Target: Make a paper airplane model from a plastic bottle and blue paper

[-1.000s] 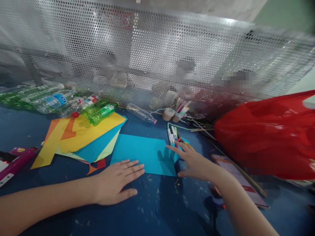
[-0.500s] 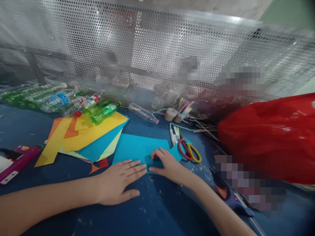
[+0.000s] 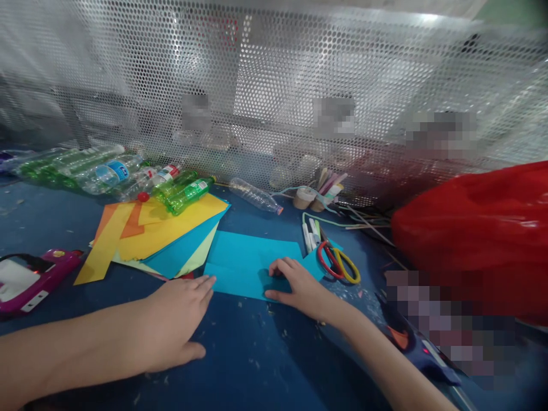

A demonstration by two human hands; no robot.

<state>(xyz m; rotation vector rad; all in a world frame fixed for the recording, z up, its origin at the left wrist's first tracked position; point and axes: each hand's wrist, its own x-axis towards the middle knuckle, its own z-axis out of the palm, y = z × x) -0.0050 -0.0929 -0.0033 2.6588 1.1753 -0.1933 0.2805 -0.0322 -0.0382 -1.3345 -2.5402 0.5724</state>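
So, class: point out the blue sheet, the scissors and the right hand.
blue sheet [image 3: 248, 260], head view, bare middle of the paper
scissors [image 3: 340, 265], head view, handle loops
right hand [image 3: 299, 285], head view, back of hand

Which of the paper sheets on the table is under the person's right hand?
The lone turquoise sheet lying apart at table centre; the right hand rests on its near right edge. The other sheets sit fanned in a stack to its left.

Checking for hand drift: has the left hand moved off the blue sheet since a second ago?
Yes. The left hand slid left; only fingertips reach the blue sheet.
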